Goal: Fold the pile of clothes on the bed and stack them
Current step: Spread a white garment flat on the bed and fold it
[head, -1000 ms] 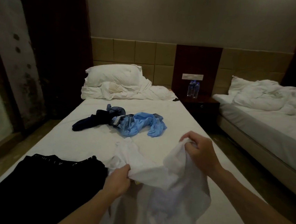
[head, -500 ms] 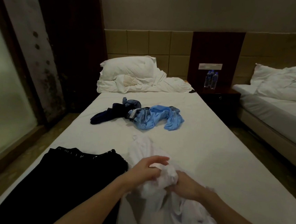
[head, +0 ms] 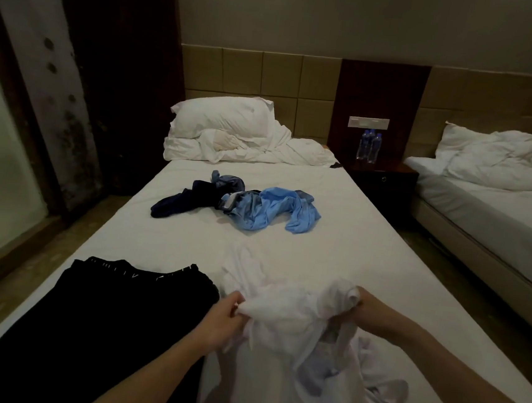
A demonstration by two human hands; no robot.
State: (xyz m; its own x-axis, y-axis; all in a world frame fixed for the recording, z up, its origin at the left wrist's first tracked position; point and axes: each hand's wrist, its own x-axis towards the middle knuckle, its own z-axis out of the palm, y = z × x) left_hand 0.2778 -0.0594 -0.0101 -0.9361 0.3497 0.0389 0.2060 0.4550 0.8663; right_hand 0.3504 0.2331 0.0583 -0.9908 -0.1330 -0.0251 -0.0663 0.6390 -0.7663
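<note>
A crumpled white garment [head: 295, 321] hangs between my two hands just above the near end of the bed [head: 368, 243]. My left hand [head: 220, 322] pinches one bunched edge of it. My right hand [head: 366, 308] grips the opposite bunched edge. The rest of the white cloth droops onto the sheet. A black garment [head: 110, 316] lies spread flat at the near left. Further up the bed lies a loose pile: a light blue garment [head: 273, 210] and a dark navy one [head: 180, 202] beside it.
A white pillow [head: 224, 116] and bunched duvet lie at the head of the bed. A dark nightstand [head: 383, 180] with water bottles [head: 369, 146] stands to the right, and beyond it a second bed [head: 491, 210]. Floor runs along the bed's left side.
My hands have drawn apart again, stretching the white garment between them after meeting in the middle. The view has tilted and shifted slightly.
</note>
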